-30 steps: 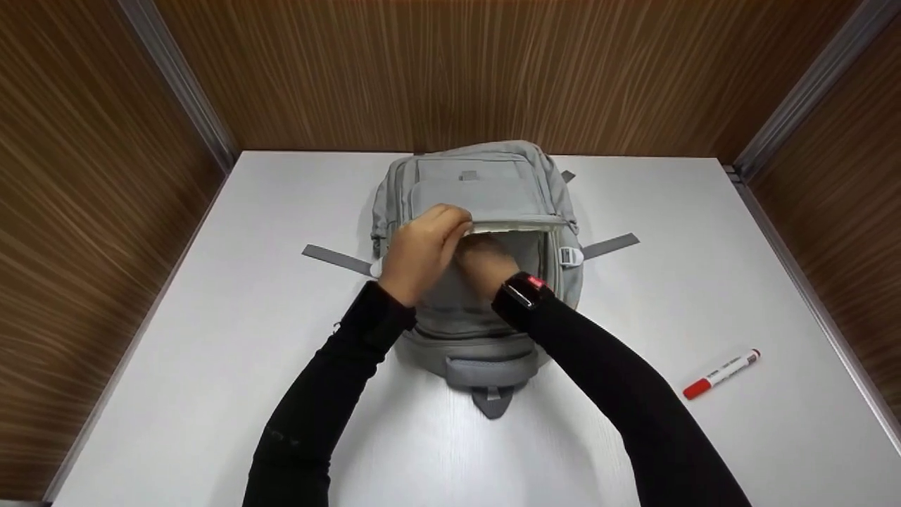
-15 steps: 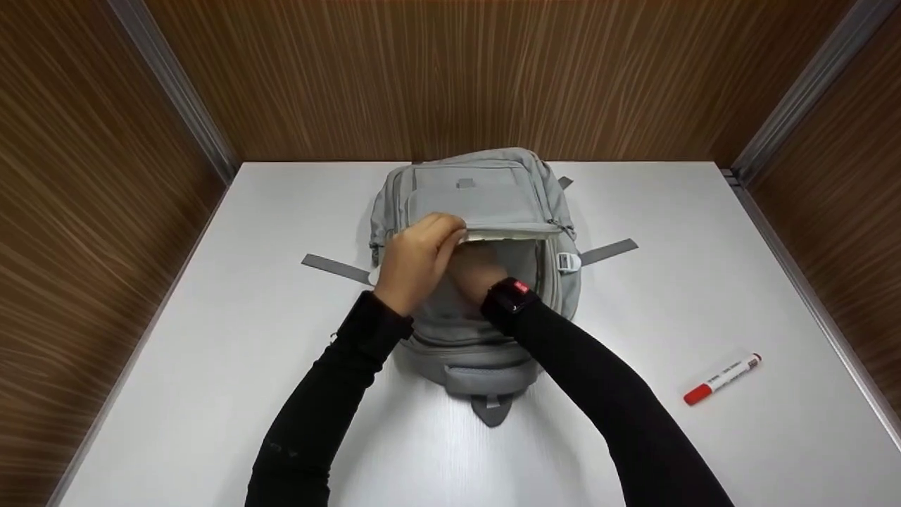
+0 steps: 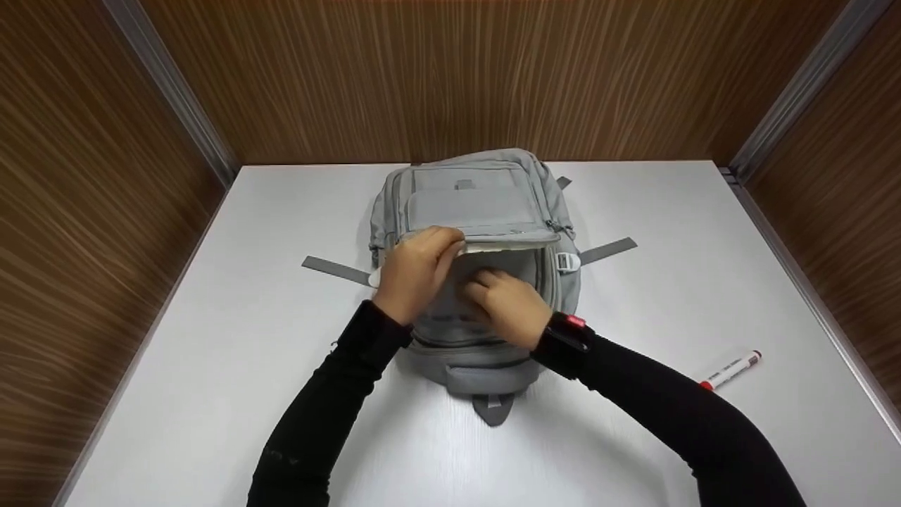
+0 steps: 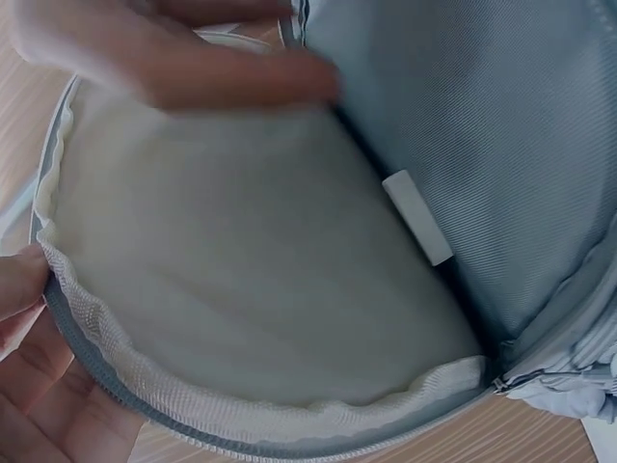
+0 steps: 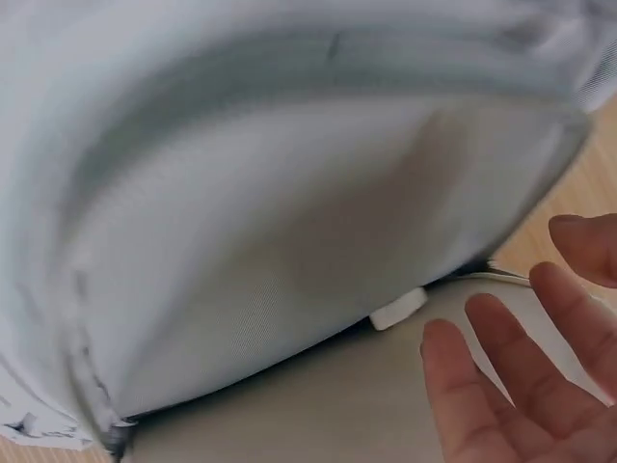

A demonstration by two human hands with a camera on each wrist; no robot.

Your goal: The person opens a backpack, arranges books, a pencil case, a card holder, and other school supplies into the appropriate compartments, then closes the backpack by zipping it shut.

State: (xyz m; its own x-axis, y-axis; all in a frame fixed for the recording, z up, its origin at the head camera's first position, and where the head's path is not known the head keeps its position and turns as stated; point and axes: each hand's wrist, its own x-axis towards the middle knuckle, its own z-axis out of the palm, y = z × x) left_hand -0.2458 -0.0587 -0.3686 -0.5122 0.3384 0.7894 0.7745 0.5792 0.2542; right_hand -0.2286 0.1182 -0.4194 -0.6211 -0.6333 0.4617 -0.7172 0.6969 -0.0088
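Observation:
A grey backpack [image 3: 471,208] lies on the white table, its front compartment unzipped. My left hand [image 3: 415,271] pinches the edge of the compartment's flap [image 3: 510,239] and holds it raised; the left wrist view shows thumb and fingers on the zipper rim [image 4: 116,381]. Over the opening is my right hand [image 3: 510,306], with nothing in it. In the right wrist view its fingers [image 5: 525,386] are spread and slightly bent. Inside the pocket, a white label [image 4: 417,217] sits along the dark seam between the pale lining [image 4: 241,241] and the grey fabric.
A white marker with a red cap [image 3: 732,370] lies on the table at the right, partly behind the right sleeve. Grey straps [image 3: 609,251] stick out at both sides of the backpack. Wood-grain panels [image 3: 450,77] enclose the table at the back and sides.
My right hand has drawn back out of the pocket, toward me and to the right, so its fingers now show. The left hand keeps hold of the flap, which sits slightly lower.

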